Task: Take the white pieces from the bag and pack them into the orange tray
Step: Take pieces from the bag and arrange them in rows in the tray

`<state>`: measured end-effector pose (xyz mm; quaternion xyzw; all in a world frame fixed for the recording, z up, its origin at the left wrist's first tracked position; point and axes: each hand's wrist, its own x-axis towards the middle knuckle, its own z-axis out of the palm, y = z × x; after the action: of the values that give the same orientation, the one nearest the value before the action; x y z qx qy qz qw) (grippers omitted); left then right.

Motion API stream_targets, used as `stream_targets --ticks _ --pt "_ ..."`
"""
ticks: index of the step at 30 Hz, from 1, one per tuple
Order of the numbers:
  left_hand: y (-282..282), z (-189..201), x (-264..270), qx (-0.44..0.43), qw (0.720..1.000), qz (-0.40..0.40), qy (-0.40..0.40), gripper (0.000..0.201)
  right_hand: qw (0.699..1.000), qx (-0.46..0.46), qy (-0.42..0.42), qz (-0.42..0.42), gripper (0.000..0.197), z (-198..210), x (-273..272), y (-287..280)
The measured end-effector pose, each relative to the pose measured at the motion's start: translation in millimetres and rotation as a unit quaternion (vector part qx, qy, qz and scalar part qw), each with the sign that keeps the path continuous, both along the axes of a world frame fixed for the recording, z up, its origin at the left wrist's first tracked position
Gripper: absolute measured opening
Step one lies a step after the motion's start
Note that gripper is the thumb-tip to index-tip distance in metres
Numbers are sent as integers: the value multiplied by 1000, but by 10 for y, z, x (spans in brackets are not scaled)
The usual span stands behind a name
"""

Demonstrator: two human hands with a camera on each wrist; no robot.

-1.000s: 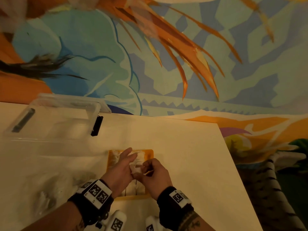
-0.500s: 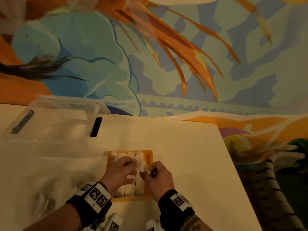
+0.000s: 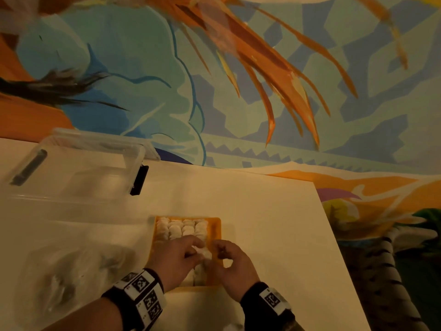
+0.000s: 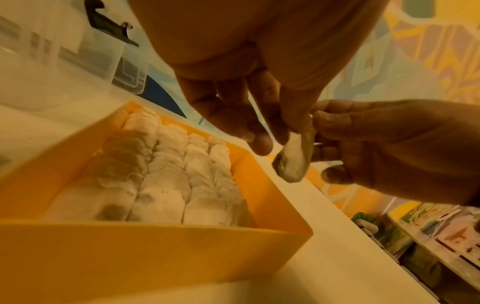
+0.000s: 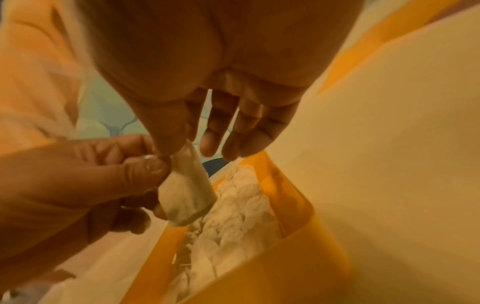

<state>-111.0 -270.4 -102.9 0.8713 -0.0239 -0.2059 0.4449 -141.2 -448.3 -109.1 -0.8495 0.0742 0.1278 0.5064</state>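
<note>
both hands pinch the top of one white piece [image 4: 293, 162], a small soft pouch hanging over the orange tray [image 3: 214, 225] on the desk [image 3: 262, 223]: left hand [image 3: 175, 259], right hand [image 3: 232, 266]. four rows of white pieces [image 4: 168, 174] fill the tray; their exact count is unclear.

Orange tray [image 3: 216, 229] on table [image 3: 262, 223], rows of white pieces [image 3: 182, 229] inside. Over tray's near half, left hand [image 3: 175, 260] and right hand [image 3: 232, 265] pinch one white piece [image 3: 202, 252] together. Clear bin [image 3: 71, 168] beyond tray, leftward.
</note>
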Motion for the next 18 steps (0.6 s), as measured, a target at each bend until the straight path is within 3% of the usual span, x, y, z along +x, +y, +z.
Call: stream_targets --ticks 3,6,9,12,15,18 --pt "29 -39 16 34 998 -58 -15 34 997 -37 -4 62 24 63 93 -12" --pt "59 -44 73 30 997 -68 -20 39 992 -73 8 101 20 81 230 1" --pt "171 -74 180 44 998 -21 -45 37 995 -79 -5 61 18 86 446 -49" --pt "406 -185 334 137 987 57 -69 49 993 -112 -15 14 9 124 742 -116" --pt "639 -360 408 196 976 88 24 74 989 -148 13 7 3 106 1018 -126" --pt "752 -496 402 168 979 62 94 70 974 -212 57 63 2 -26 1198 -90"
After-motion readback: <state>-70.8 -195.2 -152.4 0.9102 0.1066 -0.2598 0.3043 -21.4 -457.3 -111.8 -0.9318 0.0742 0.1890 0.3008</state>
